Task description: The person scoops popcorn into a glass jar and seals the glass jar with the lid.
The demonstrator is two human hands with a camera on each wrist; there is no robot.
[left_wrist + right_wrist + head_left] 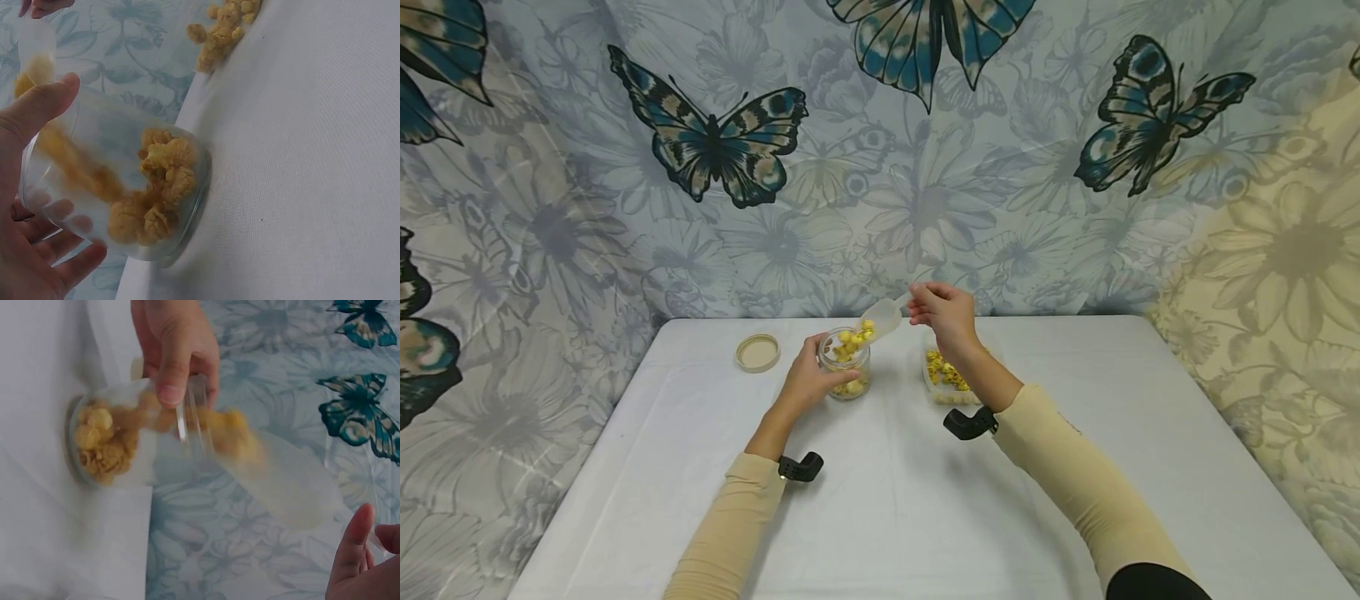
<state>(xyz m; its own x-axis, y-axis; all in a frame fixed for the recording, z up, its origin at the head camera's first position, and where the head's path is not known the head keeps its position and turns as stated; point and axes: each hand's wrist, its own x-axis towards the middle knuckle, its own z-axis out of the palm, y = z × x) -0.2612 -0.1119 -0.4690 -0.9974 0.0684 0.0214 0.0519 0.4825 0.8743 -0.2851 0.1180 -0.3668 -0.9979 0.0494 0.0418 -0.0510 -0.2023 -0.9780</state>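
My left hand (pixel 808 379) grips a small clear glass jar (pixel 846 367) that stands on the white table (pixel 880 500); thumb and fingers curl round its wall (pixel 106 181). Yellow popcorn-like pieces (pixel 156 187) lie in the jar's bottom. My right hand (pixel 942 310) pinches the handle of a translucent plastic scoop (pixel 882 317) tilted over the jar's mouth, and yellow pieces (pixel 219 428) are tumbling from it into the jar (pixel 119 440). Under my right wrist sits a clear tub (pixel 947 379) holding more yellow pieces.
A beige jar lid (pixel 757 352) lies on the table left of the jar. A butterfly-patterned cloth (pixel 880 150) hangs behind the table's far edge. The white tablecloth stretches toward me between my arms.
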